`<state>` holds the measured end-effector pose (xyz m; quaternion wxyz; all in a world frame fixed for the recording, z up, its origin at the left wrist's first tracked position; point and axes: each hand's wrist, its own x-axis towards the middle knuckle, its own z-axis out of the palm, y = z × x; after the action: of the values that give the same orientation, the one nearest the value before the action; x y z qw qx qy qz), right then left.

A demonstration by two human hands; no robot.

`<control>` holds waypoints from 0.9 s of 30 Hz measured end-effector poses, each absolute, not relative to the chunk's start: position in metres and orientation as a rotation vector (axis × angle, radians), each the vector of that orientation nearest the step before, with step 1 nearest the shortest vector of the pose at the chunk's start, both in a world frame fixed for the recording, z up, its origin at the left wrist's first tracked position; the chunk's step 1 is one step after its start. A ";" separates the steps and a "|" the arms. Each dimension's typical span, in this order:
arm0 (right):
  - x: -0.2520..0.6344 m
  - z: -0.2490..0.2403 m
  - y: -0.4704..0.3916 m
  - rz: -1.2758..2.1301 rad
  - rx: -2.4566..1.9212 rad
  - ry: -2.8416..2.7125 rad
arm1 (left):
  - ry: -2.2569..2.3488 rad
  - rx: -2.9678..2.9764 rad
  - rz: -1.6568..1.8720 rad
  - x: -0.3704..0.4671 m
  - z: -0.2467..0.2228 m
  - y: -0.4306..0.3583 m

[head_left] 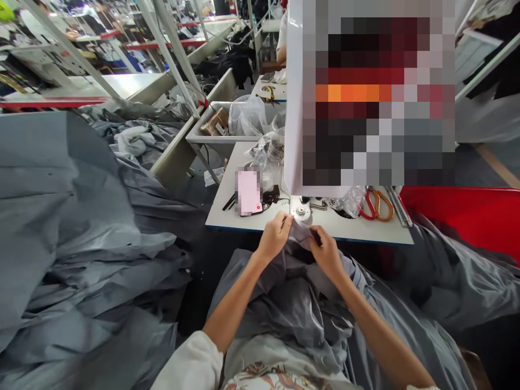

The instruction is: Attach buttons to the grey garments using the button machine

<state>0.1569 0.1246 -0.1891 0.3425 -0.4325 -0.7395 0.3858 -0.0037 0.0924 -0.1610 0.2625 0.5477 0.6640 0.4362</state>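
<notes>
My left hand is closed on the edge of a grey fabric, with thumb and fingers pinched together. On the other side of the same edge, my right hand grips the cloth with bent fingers. The stretch between both hands lies at the front of a round metal machine plate set in the white table. Most of the fabric hangs down in folds over my lap. The upper part of the machine is white and partly hidden by a blurred patch.
Scissors with red and orange handles lie at the table's right. A pink phone lies at the left. Behind stands a grey bin with plastic bags. Large grey fabric heaps fill the left, and a red container stands at the right.
</notes>
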 end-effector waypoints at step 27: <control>0.129 -0.189 0.178 0.825 -1.328 -1.820 | 2.110 1.463 1.026 -0.009 -0.192 0.139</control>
<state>0.1287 0.1785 -0.1891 0.3628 -0.5157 -0.7069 0.3205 -0.0092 0.1389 -0.1922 0.1870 0.5198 0.7497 0.3643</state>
